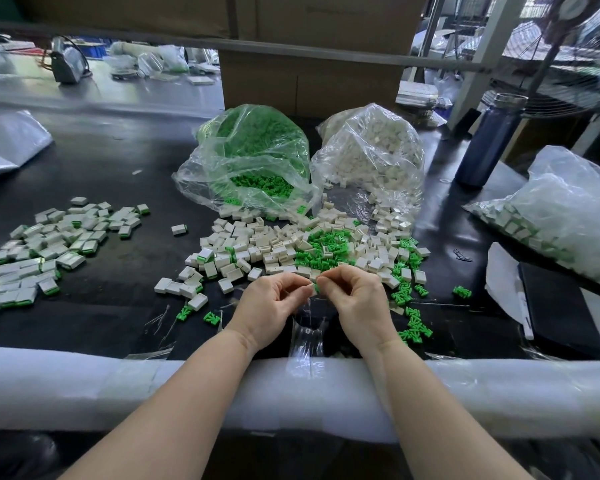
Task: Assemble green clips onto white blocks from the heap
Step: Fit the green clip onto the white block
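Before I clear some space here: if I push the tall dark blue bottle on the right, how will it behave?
The dark blue bottle stands upright, tall and narrow, so a push near its top would probably tip it; lying down, its round body would likely roll. Its hard-looking wall suggests it stays stiff when gripped. How full or heavy it is cannot be told.

black worktable (111,174) — cardboard boxes (312,81) behind

Looking like a factory assembly bench: bulk plastic bags (253,157) of small parts spilling over a black worktop (111,174) at 12 o'clock, cardboard cartons (309,81) stacking behind, a padded table edge (84,386) running at 6 o'clock
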{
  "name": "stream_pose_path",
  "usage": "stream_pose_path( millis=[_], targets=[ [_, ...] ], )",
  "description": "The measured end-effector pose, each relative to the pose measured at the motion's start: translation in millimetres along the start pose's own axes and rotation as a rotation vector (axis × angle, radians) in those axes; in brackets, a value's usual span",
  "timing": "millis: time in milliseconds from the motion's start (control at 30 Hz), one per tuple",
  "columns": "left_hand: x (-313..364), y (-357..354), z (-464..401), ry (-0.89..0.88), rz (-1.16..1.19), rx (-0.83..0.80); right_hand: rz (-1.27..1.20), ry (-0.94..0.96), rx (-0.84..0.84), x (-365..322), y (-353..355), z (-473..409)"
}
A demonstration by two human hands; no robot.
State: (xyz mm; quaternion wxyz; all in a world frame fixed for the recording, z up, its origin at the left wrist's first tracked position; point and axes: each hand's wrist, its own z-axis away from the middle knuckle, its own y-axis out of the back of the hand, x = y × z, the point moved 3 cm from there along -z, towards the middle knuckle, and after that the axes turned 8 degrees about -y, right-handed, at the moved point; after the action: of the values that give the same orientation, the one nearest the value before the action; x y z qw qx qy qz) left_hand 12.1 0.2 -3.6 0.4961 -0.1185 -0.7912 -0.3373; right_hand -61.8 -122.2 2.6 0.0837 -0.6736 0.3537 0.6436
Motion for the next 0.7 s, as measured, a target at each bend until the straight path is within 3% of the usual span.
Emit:
stream_pose_path(
  millis=[200, 500, 700],
  targets=[
    [-0.9, 1.5, -1.1, 0.024, 0.097, 0.030, -0.032, -0.095, -0.044, 3.2, -1.9, -0.5],
    [-4.5, -1.3, 0.2, 0.045, -0.037, -0.011, 0.190, -0.118, -0.089, 6.4, -6.9, -2.4],
    [-4.2, 0.3, 1.9, 0.029, -0.077, -0.014, 0.184, -0.130, -0.115, 6.2, -6.0, -1.7]
  ],
)
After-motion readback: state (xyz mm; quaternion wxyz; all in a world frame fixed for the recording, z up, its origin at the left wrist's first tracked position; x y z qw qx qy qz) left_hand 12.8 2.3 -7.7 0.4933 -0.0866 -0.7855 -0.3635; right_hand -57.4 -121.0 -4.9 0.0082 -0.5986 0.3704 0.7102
